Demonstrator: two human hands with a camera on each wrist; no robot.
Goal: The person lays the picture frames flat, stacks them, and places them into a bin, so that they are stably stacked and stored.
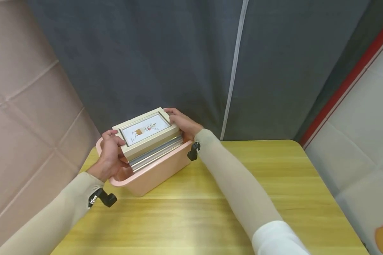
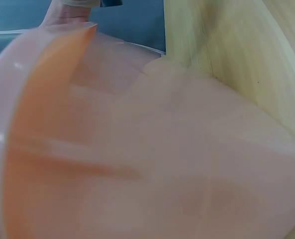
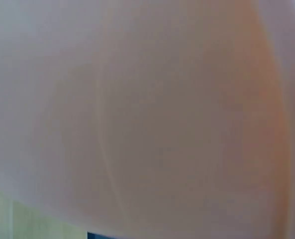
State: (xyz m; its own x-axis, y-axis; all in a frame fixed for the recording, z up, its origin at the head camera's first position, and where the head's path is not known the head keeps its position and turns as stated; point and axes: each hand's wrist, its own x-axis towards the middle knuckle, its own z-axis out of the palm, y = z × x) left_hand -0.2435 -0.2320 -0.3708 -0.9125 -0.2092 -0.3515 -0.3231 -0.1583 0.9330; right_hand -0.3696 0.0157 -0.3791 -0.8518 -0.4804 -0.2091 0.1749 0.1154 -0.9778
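A cream picture frame (image 1: 140, 148) with a small deer print (image 1: 145, 129) lies face up on top of a stack of grey and silver frames (image 1: 156, 154). The stack sits inside a pink plastic bin (image 1: 161, 173). My left hand (image 1: 107, 156) grips the cream frame's left end, its thumb on the front corner. At the opposite end, my right hand (image 1: 183, 122) holds the frame with the thumb near its top edge. Both wrist views are mostly filled by the bin's pink wall (image 2: 187, 149), so the grips are hidden there.
The bin stands at the back left of a yellow wooden table (image 1: 191, 219). Behind it hangs a dark grey curtain (image 1: 140, 53) with a pale vertical strip. A pale, creased covering (image 1: 28, 117) rises at the left, and a white wall (image 1: 367, 131) at the right.
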